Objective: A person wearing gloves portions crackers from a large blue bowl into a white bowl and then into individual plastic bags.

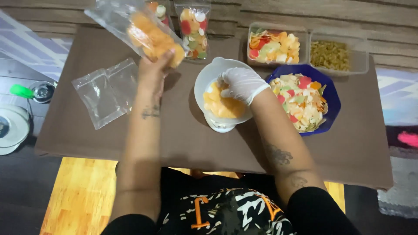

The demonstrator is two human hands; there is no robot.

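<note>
On the brown bench (87, 143) stand, toward the far right, a blue bowl (332, 93) of mixed coloured crackers and two clear tubs, one with coloured crackers (273, 45), one with yellowish bits (331, 55). In the middle sits a white bowl (204, 78) on a small white scale (220, 126), holding orange crackers (224, 106). The right hand (239, 83), in a white glove, reaches down into this bowl, its fingers curled over the orange crackers; whether they grip any cannot be told. The left hand (154, 69), bare, is raised above the bench, its fingers clenched on a clear plastic bag (139, 28) partly filled with orange crackers. The bag's long axis runs diagonally, its empty mouth pointing up and left, its filled end down and right at the hand. Two empty clear bags (106, 91) lie flat to the left, and two filled bags (193, 28) stand at the far edge.
</note>
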